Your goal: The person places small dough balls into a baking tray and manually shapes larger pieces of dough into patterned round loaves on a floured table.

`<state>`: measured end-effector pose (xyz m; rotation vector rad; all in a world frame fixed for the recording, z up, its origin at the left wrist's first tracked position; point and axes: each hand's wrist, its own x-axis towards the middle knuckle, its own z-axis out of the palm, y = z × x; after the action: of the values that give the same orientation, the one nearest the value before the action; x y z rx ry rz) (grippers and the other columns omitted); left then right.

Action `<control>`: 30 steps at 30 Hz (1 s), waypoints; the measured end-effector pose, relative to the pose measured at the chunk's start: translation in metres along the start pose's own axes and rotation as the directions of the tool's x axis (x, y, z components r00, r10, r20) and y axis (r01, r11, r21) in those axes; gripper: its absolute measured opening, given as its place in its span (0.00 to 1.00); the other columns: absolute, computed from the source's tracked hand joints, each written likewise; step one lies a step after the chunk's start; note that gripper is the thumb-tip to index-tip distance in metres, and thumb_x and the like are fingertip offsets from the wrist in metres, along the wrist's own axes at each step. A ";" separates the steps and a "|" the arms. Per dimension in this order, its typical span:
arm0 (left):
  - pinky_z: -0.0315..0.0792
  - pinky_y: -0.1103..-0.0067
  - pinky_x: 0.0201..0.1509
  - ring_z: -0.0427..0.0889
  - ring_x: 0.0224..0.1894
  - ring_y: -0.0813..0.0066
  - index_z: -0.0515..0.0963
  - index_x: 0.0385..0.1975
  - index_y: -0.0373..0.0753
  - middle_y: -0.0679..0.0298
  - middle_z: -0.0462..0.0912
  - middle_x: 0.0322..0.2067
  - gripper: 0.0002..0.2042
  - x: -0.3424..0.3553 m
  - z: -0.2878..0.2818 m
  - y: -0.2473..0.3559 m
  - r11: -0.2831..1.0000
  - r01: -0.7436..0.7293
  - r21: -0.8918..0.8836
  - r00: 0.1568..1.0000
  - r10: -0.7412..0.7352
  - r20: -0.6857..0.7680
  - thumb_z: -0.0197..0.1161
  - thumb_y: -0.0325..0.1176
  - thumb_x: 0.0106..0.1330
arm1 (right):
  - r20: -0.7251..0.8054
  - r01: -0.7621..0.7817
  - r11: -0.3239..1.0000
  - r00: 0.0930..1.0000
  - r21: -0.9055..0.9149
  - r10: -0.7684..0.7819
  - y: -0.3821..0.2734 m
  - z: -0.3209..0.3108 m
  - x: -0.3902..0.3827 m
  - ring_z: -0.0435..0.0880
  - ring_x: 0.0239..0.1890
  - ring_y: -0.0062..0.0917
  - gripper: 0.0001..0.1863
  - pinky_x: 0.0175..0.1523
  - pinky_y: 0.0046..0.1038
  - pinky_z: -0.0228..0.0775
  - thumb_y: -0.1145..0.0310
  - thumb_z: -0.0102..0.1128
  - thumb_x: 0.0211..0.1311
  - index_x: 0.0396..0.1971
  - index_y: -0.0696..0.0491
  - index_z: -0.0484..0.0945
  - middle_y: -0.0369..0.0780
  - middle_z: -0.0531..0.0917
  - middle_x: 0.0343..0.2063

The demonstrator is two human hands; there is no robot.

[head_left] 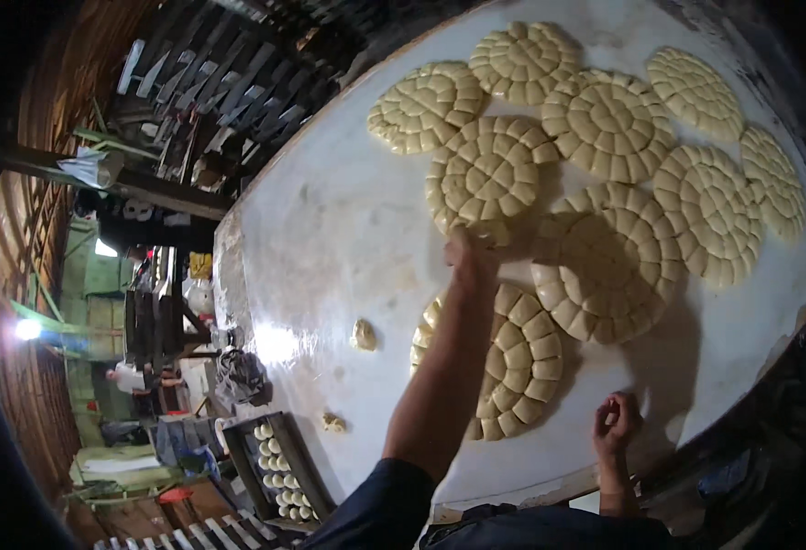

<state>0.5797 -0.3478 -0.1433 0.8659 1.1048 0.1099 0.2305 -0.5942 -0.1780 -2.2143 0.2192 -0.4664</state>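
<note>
Several flat rounds of pale dough cut into small segments lie on a white work surface. My left hand (469,252) reaches to the lower edge of the upper middle round (485,174), fingers closed on a dough piece (485,235), partly hidden by the hand. My left forearm covers part of the nearest round (522,367). My right hand (616,423) hangs to the lower right of that round, fingers curled, with nothing visible in them. Two loose dough lumps (363,335) (333,422) lie left of my forearm.
The white surface (311,257) has a curved-looking edge. A dark tray (238,449) of dough balls sits at its lower left. Beyond are wooden racks (192,82), a beam, cluttered benches and, in the left background, another person (132,378).
</note>
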 end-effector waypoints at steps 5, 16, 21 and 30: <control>0.79 0.54 0.43 0.80 0.48 0.53 0.66 0.64 0.36 0.50 0.75 0.54 0.34 0.018 -0.045 0.018 0.996 -0.020 0.092 0.947 -0.011 0.322 0.74 0.37 0.59 | -0.071 -0.013 1.000 0.997 0.021 0.014 -0.017 0.002 0.008 0.78 0.24 0.32 0.03 0.30 0.29 0.71 0.77 0.58 0.60 0.34 0.55 0.75 0.42 0.77 0.26; 0.75 0.64 0.27 0.80 0.35 0.61 0.52 0.71 0.38 0.48 0.78 0.46 0.44 -0.050 -0.230 0.029 0.666 -0.335 0.667 0.942 0.220 0.254 0.73 0.41 0.60 | -0.189 0.002 0.991 0.982 0.131 0.023 -0.003 0.009 0.004 0.77 0.24 0.24 0.06 0.31 0.27 0.69 0.68 0.64 0.64 0.34 0.56 0.80 0.38 0.81 0.24; 0.81 0.74 0.47 0.82 0.46 0.68 0.60 0.68 0.33 0.53 0.81 0.50 0.32 -0.144 -0.386 0.007 0.815 -0.527 0.242 0.703 0.258 0.663 0.69 0.34 0.70 | 0.352 -0.209 0.850 0.936 0.484 0.030 -0.098 0.033 -0.103 0.80 0.32 0.19 0.13 0.37 0.23 0.71 0.61 0.62 0.71 0.38 0.57 0.83 0.34 0.84 0.29; 0.78 0.80 0.42 0.79 0.44 0.76 0.66 0.38 0.39 0.62 0.75 0.43 0.13 -0.214 -0.617 0.042 0.579 -0.812 0.069 0.476 0.590 0.652 0.68 0.26 0.69 | 0.431 -0.270 0.556 0.884 0.786 -0.180 -0.308 0.116 -0.280 0.79 0.40 0.18 0.21 0.43 0.21 0.73 0.66 0.66 0.70 0.50 0.54 0.62 0.41 0.81 0.40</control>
<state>-0.0115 -0.0803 -0.0617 1.5738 0.0982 0.3307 0.0199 -0.2299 -0.0778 -1.2760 -0.1936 0.0498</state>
